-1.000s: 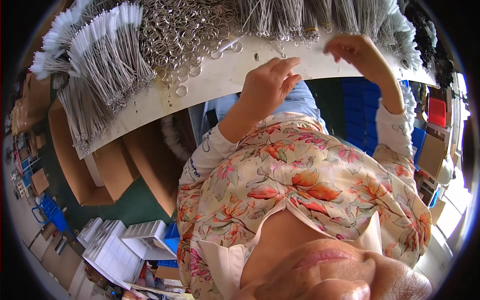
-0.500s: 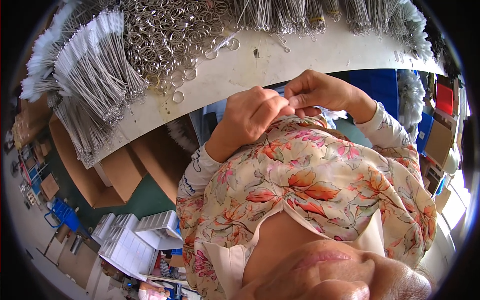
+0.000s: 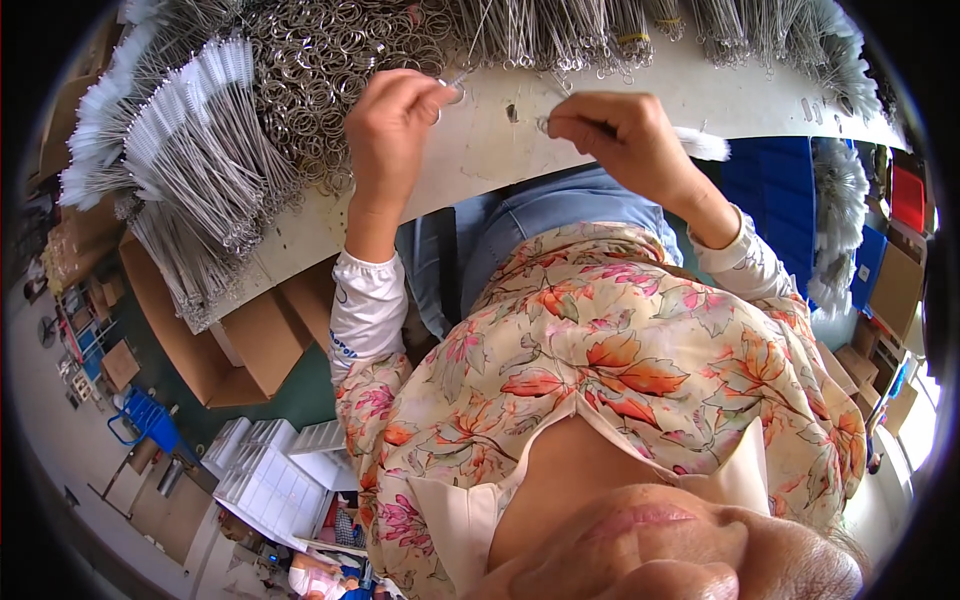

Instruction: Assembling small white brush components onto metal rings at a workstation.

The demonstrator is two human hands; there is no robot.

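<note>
My right hand is closed round a wire-handled brush over the table's near edge. The white bristle tuft sticks out on the right of that hand, and a small metal loop shows at its fingertips. At the edge of a heap of metal rings, my left hand is pinched closed. Beside its fingertips lie a loose ring and a thin small brush; what the fingers hold, if anything, I cannot make out.
Bundles of white-tipped wire brushes are piled at the table's left, and more wire bundles line its back. Open cardboard boxes stand below on the left. A blue bin and a red box are at the right.
My hands were together at the near table edge and have moved apart. The left went up to the rings, the right forward over the table, where the brush it holds now shows.
</note>
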